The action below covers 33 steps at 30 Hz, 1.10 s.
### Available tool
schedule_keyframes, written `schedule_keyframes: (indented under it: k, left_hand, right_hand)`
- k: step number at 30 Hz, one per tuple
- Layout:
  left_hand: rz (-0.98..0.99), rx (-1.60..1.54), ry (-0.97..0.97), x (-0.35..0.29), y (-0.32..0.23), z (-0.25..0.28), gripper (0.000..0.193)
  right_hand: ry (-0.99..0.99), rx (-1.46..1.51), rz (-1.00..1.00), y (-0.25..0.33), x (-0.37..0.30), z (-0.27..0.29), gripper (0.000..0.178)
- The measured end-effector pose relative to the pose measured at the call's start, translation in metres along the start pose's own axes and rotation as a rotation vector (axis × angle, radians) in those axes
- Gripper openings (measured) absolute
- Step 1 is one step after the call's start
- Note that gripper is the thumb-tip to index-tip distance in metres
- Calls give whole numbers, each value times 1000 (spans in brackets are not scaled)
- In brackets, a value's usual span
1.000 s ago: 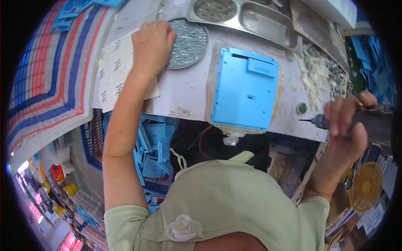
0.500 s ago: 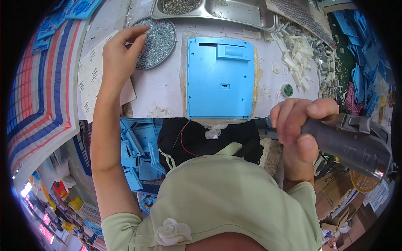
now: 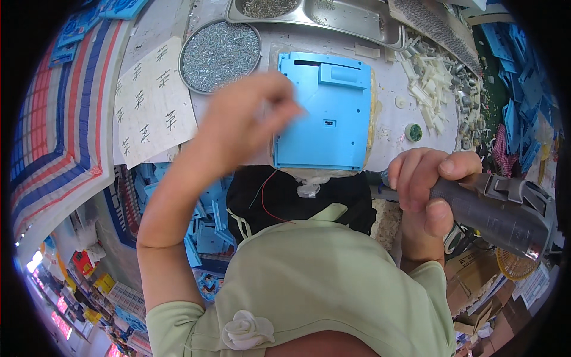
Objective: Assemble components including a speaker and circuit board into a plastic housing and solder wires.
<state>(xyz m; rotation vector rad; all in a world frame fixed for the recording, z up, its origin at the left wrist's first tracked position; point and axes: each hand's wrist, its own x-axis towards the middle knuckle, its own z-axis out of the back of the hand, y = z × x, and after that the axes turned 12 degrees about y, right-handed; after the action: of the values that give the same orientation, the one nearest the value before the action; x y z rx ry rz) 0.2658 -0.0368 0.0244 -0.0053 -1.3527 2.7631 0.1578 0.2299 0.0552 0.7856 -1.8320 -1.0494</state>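
A light-blue plastic housing (image 3: 321, 140) lies flat on the bench, with a raised block near its top edge and a small slot in its middle. My left hand (image 3: 247, 119), blurred by motion, hangs over the housing's left edge. Its thumb and fingers are curled together in a pinch; whatever is between them is too small or blurred to make out. Behind that hand stands a round dish (image 3: 220, 56) full of small silvery screws. My right hand (image 3: 425, 184) is wrapped round a dark grey power screwdriver (image 3: 491, 211), its tip pointing left by the housing's lower right corner.
At the back is a steel tray (image 3: 351, 22) with small metal parts. White plastic pieces (image 3: 429, 89) and metal cylinders are heaped on the right beside a green tape roll (image 3: 413, 132). A sheet with handwriting (image 3: 148, 101) lies left. Blue parts (image 3: 211, 232) are piled below the bench.
My left hand has moved from the screw dish rightward and nearer, to the housing's left edge. My right hand still holds the screwdriver in about the same place. The view has shifted slightly.
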Motion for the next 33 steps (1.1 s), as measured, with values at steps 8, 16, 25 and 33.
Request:
schedule_keyframes:
  k: [8,16,25,33]
  left_hand:
    - [-327,193,147,11,-1,-46,18]
    - [-313,153,112,16,-6,-56,15]
    - [-288,147,100,14,-6,-56,13]
    - [-293,147,85,13,-2,-56,16]
  right_hand:
    - [-7,-20,-34,4,-2,-1,39]
    - [32,-32,-42,-2,-2,-1,36]
    - [223,-176,71,-15,0,3,27]
    - [387,-51,100,-14,24,18,22]
